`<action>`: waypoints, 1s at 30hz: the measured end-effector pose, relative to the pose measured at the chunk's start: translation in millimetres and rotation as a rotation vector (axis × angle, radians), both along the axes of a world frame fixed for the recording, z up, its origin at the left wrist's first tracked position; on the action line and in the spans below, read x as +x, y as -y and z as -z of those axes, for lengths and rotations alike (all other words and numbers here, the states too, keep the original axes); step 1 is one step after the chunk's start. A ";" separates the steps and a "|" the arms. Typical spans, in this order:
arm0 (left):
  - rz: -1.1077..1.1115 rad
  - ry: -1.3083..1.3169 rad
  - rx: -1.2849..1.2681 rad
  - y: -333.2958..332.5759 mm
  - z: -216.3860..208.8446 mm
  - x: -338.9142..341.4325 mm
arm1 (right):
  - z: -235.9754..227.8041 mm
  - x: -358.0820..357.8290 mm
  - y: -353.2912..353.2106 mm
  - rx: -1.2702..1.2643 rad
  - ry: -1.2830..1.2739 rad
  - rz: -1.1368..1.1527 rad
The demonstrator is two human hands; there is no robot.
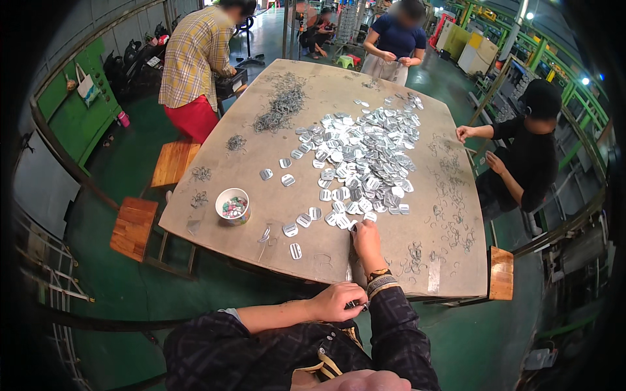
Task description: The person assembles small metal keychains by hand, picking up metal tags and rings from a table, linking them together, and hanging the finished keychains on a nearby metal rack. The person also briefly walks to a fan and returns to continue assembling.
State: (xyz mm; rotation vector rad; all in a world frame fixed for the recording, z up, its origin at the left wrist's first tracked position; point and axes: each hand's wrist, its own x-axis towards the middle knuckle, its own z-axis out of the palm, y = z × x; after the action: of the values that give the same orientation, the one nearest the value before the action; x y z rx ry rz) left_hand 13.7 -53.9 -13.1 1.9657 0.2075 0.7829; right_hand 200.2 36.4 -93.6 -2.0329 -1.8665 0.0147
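Hundreds of small silver metal plates [362, 156] are lying heaped across the middle of the surface [391, 260], and the right hand [366, 238] is reaching out to the near edge of that heap, its fingers resting on one of the closest plates. The left hand [336, 301] is curling closed near the person's lap around what looks like a small bunch of metal pieces, though exactly what it is holding is too small to tell. To do this well, the right hand should be sliding a single plate free from the edge rather than digging into the pile, so neighbours are not dragged off the surface. A few loose plates [297, 221] are sitting apart to the left of the reaching hand, and a white bowl [233, 206] of small coloured bits is standing further left. Wire clips [282, 104] are piling at the far side, and more are scattered along the right. Three other people are working around the surface, and wooden stools [134, 228] are standing on the green floor to the left.
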 end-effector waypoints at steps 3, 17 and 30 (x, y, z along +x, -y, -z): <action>-0.005 -0.001 0.016 -1.1 0.6 0.3 | -0.7 -2.3 -6.2 -0.094 0.250 -0.031; -0.002 0.007 -0.008 -5.1 9.5 -0.7 | 5.8 21.6 -17.5 0.125 0.093 0.056; -0.092 0.123 -0.034 -12.7 -2.1 2.6 | -62.0 24.1 110.5 -0.222 -1.314 -0.389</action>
State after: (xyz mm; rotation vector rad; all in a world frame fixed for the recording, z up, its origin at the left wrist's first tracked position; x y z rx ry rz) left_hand 16.3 -41.2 -10.9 1.8799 0.2374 0.9513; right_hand 224.3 -74.1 -31.7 -1.1091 -1.2840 1.3311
